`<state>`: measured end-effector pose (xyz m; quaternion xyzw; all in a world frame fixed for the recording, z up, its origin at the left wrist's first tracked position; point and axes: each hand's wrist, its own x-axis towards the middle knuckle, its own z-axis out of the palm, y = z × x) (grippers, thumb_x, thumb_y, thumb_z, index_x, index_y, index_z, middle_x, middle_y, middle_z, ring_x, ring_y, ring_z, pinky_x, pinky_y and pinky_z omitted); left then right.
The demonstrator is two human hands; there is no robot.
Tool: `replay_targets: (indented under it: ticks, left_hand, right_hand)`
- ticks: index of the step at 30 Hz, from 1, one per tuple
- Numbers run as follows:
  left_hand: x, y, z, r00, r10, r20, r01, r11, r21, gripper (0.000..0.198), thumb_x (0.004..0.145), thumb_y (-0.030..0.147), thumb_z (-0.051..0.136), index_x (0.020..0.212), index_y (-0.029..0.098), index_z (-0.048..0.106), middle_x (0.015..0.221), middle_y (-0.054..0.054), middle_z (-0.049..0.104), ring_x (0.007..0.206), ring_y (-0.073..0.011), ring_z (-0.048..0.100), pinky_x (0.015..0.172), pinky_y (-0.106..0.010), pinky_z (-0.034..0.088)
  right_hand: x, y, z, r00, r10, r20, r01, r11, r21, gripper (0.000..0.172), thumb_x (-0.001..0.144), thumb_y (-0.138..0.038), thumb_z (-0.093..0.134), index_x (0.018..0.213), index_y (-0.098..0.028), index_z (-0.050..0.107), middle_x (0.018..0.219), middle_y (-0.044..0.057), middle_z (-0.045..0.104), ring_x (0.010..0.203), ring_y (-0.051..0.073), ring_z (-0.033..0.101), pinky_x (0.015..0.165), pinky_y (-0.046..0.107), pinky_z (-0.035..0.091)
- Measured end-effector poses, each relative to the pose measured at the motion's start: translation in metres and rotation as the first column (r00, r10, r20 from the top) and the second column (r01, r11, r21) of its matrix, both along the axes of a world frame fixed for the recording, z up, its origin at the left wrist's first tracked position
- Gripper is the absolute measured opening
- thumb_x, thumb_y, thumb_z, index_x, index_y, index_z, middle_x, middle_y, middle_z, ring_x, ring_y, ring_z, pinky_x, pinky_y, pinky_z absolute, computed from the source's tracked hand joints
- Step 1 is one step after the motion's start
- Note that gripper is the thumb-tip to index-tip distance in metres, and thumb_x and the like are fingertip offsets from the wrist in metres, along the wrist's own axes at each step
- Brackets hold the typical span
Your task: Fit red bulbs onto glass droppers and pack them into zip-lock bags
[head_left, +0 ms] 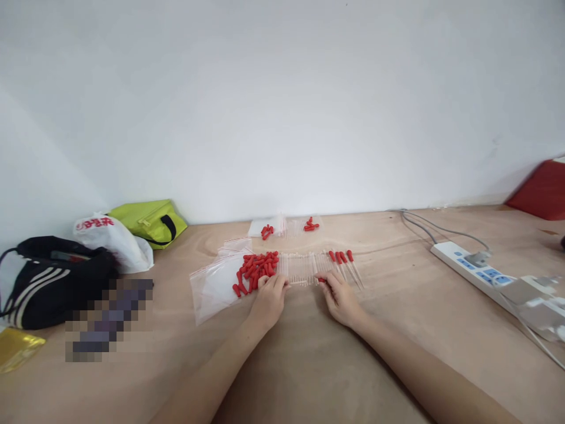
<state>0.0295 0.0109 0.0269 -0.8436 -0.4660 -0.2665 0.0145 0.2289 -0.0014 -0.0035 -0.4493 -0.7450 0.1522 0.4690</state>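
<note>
A pile of small red rubber caps lies on the wooden table beside a row of clear glass tubes. To the right of the row lie three tubes fitted with red caps. My left hand rests at the near edge of the cap pile, fingers curled and touching the left end of the tube row. My right hand is closed in a pinch on a red cap at the tubes' near side.
Clear zip bags lie left of the caps. Two bags holding red caps sit near the wall. A black bag, a white plastic bag and a green pouch stand left. A white power strip lies right.
</note>
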Motion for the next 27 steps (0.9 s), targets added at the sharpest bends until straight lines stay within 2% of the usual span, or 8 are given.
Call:
replay_targets:
  ticks: [5,7,9,11,13,15,22,27]
  left_hand:
    - [-0.014,-0.007,-0.021,0.996,-0.069,0.059,0.063,0.992,0.107,0.026,0.086,0.009,0.037,0.097,0.020,0.057,0.085,-0.003,0.064,0.074,-0.0159,0.054,0.075,-0.030,0.035]
    - [-0.013,-0.007,-0.025,0.996,-0.065,0.063,0.057,0.992,0.116,0.026,0.086,0.010,0.037,0.097,0.020,0.058,0.087,-0.003,0.064,0.076,-0.0159,0.054,0.078,-0.031,0.035]
    - [-0.011,-0.007,-0.026,0.996,-0.069,0.064,0.062,0.992,0.110,0.025,0.086,0.011,0.038,0.094,0.020,0.059,0.086,-0.003,0.064,0.077,-0.0158,0.055,0.079,-0.032,0.034]
    - [-0.009,-0.006,-0.026,0.994,-0.085,0.064,0.078,0.992,0.103,0.025,0.087,0.012,0.037,0.093,0.020,0.060,0.087,-0.003,0.065,0.078,-0.0156,0.056,0.080,-0.033,0.034]
    - [-0.008,-0.006,-0.026,0.994,-0.089,0.065,0.082,0.991,0.101,0.024,0.087,0.014,0.037,0.093,0.020,0.060,0.087,-0.004,0.065,0.079,-0.0155,0.057,0.081,-0.034,0.034]
    - [-0.008,-0.007,-0.025,0.994,-0.084,0.064,0.078,0.992,0.100,0.024,0.088,0.015,0.037,0.092,0.021,0.060,0.088,-0.004,0.065,0.080,-0.0157,0.057,0.082,-0.034,0.033]
    - [-0.009,-0.009,-0.022,0.991,-0.115,0.068,0.108,0.989,0.097,0.025,0.088,0.015,0.036,0.093,0.021,0.060,0.085,-0.003,0.066,0.079,-0.0146,0.058,0.086,-0.036,0.032]
    - [-0.009,-0.010,-0.021,0.984,-0.164,0.070,0.154,0.979,0.133,0.025,0.089,0.018,0.036,0.093,0.022,0.060,0.081,-0.002,0.066,0.073,-0.0131,0.059,0.085,-0.036,0.030]
  right_hand:
    - [-0.004,0.001,-0.005,0.971,0.045,-0.235,-0.082,0.985,-0.151,0.005,0.076,-0.021,0.049,0.078,-0.018,0.052,0.078,0.004,0.057,0.074,0.015,0.055,0.067,0.028,0.047]
    - [-0.005,0.002,-0.007,0.959,0.056,-0.279,-0.114,0.974,-0.196,0.009,0.074,-0.025,0.054,0.069,-0.018,0.051,0.075,0.003,0.057,0.071,0.014,0.055,0.064,0.027,0.047]
    - [-0.006,0.002,-0.009,0.950,0.041,-0.310,-0.123,0.961,-0.247,0.011,0.074,-0.028,0.056,0.072,-0.018,0.052,0.073,0.002,0.057,0.068,0.014,0.056,0.062,0.027,0.048]
    - [-0.007,0.002,-0.010,0.947,0.032,-0.319,-0.122,0.956,-0.266,0.016,0.074,-0.029,0.056,0.086,-0.018,0.055,0.078,0.004,0.058,0.070,0.014,0.058,0.063,0.028,0.049]
    - [-0.007,0.001,-0.009,0.962,0.055,-0.269,-0.120,0.965,-0.231,0.024,0.076,-0.028,0.055,0.098,-0.019,0.057,0.091,0.007,0.058,0.077,0.015,0.059,0.068,0.030,0.050]
    - [-0.007,0.000,-0.006,0.981,0.090,-0.171,-0.120,0.977,-0.176,0.020,0.078,-0.026,0.053,0.095,-0.021,0.061,0.098,0.008,0.057,0.085,0.017,0.058,0.072,0.032,0.050]
    - [-0.005,0.001,-0.002,0.988,0.144,-0.048,-0.148,0.986,-0.081,0.018,0.081,-0.025,0.050,0.091,-0.023,0.065,0.088,0.005,0.059,0.084,0.016,0.057,0.076,0.033,0.047]
    - [-0.005,0.002,-0.001,0.994,0.104,0.039,-0.103,0.994,-0.017,0.018,0.082,-0.028,0.050,0.091,-0.025,0.065,0.084,0.005,0.061,0.081,0.017,0.056,0.074,0.034,0.045]
